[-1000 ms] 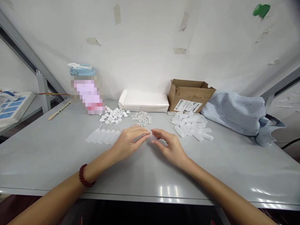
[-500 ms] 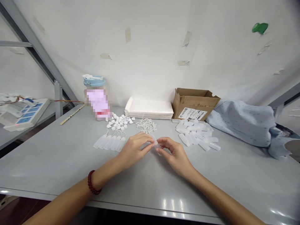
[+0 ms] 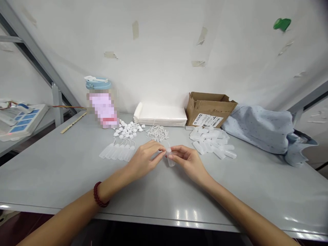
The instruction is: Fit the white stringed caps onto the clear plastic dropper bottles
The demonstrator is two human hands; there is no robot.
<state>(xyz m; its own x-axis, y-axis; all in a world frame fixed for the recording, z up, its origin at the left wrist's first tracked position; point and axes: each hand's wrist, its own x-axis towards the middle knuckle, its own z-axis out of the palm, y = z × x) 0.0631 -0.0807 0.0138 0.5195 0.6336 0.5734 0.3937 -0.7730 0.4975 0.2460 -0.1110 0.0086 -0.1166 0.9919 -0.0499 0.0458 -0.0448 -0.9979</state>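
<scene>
A small translucent plastic bottle (image 3: 171, 162) is upright above the middle of the table, with a thin white strap (image 3: 168, 145) rising from its top. My right hand (image 3: 188, 160) grips its upper part between thumb and fingers. From the other side my left hand (image 3: 146, 159) pinches at the bottle's neck; its fingertips partly hide the cap area. Left of my hands lie several similar bottles (image 3: 118, 152) in a row, with straps looped at their tops. Behind them is a heap of small white caps (image 3: 128, 129), and beside that a pile of white straps (image 3: 156, 132).
Loose translucent bottles (image 3: 212, 140) are heaped on the right, before an open cardboard box (image 3: 210, 111). A stack of white sheets (image 3: 161, 116) lies against the wall. Pale blue cloth (image 3: 258, 131) covers the far right. A blue-lidded container (image 3: 98, 83), partly blurred, stands at left.
The bottle in my hands has come upright, and more of its body shows below my right fingers. The left fingertips have shifted slightly to its neck. The whole view has tilted down a little.
</scene>
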